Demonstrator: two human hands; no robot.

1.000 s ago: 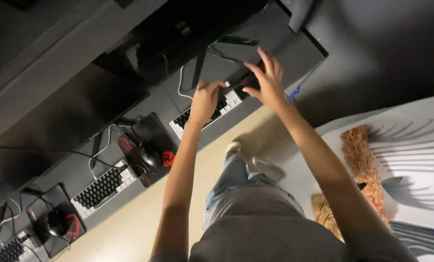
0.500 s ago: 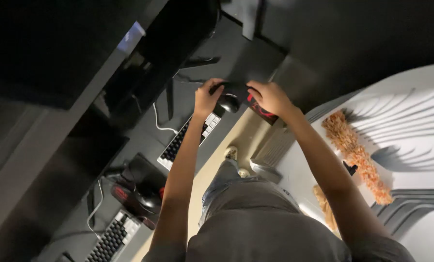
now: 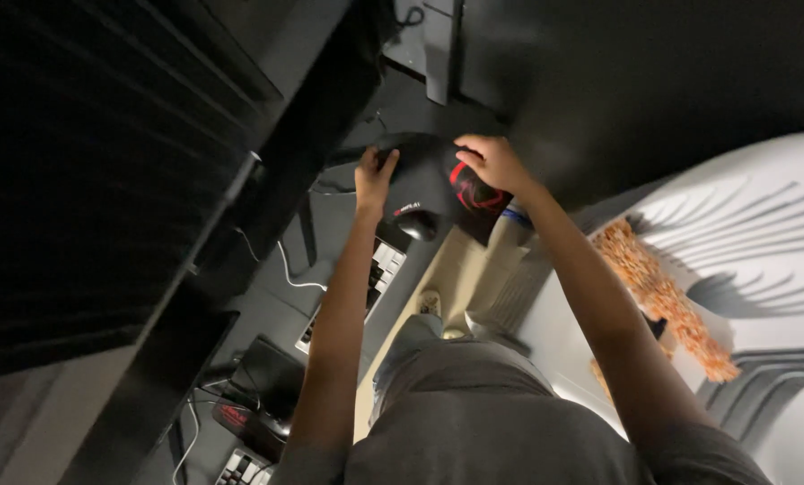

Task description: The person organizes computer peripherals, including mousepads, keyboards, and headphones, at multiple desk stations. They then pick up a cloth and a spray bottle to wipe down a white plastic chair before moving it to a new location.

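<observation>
The long dark desk [image 3: 267, 305] runs from near left to far right. A white-keyed keyboard [image 3: 366, 287] lies along its near edge. Above the keyboard you hold up a black mouse pad [image 3: 433, 184] with red markings, soft and bent, its long axis running left to right. Your left hand [image 3: 373, 177] pinches its left edge; your right hand [image 3: 493, 163] grips its right side. A black mouse [image 3: 417, 224] sits just below it.

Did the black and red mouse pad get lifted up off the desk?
Yes. The mouse pad is now held by both hands, the left hand and right hand, raised above the keyboard.
</observation>
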